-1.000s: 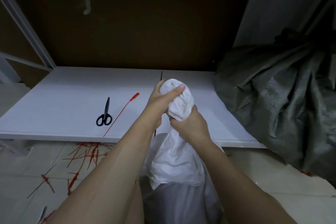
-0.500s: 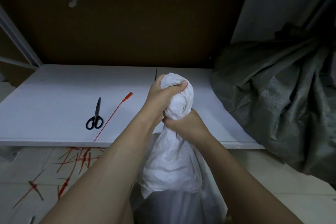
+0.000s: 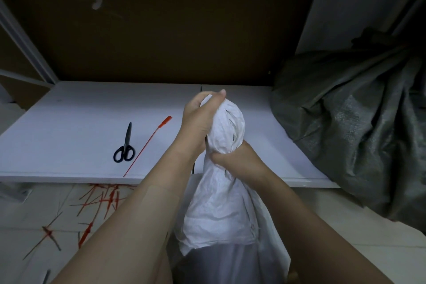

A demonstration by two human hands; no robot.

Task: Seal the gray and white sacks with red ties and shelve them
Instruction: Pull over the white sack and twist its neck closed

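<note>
At the shelf's [image 3: 80, 122] six o'clock edge, left grip [image 3: 198, 120] clutches the sack's [image 3: 219, 210] twisted top, right grip [image 3: 239, 163] squeezes its neck.

no readable text, labels or numbers

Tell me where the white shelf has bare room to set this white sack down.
Widest bare patch: shelf left of and behind the scissors, up to the brown back panel. A narrower patch lies between the white sack and the gray sack. Crowded: scissors and red tie lie front-left of centre; the gray sack fills the right end.
</note>
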